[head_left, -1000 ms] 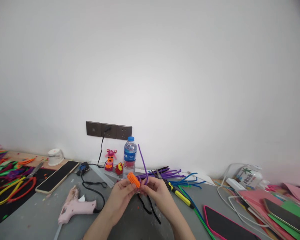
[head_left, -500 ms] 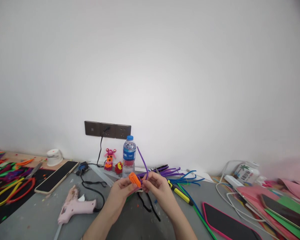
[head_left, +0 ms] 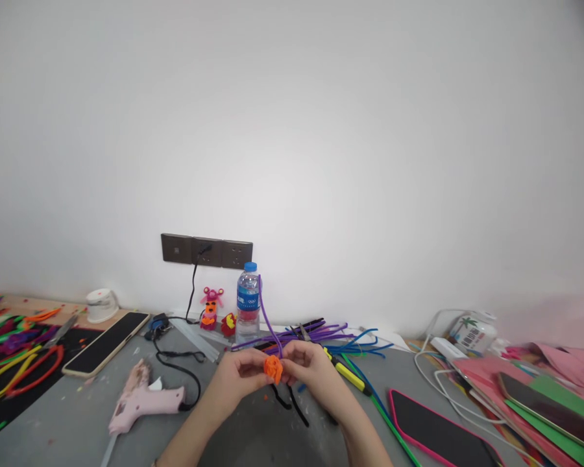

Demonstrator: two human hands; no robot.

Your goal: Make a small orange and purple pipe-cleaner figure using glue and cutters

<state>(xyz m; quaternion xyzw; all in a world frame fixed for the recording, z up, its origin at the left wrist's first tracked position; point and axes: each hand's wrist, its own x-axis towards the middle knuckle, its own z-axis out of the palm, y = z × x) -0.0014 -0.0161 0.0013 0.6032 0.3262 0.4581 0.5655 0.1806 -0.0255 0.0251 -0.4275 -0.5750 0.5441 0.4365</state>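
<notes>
Between my two hands is a small bundle of orange pipe cleaner [head_left: 273, 368], its coiled end turned towards me. My left hand [head_left: 241, 376] pinches it from the left with thumb and fingers. From the other side, my right hand [head_left: 306, 366] is closed on a purple pipe cleaner [head_left: 267, 318] that rises from the bundle and curves up in front of the bottle. Where the purple strand meets the orange piece is hidden by my fingers. Two black pipe cleaner ends [head_left: 298, 407] lie on the table just below my hands.
A water bottle [head_left: 248, 305] and a pink-orange figure [head_left: 211, 308] stand behind my hands. To the left lie a pink glue gun [head_left: 143, 401], a phone [head_left: 108, 344] and scissors [head_left: 53, 347]. Rightward are yellow-black pliers [head_left: 348, 373], a pink-edged phone [head_left: 440, 428] and white cables [head_left: 445, 395].
The orange bundle has turned so its end faces me, and it sits slightly right and lower. The purple strand now leans further left, across the bottle.
</notes>
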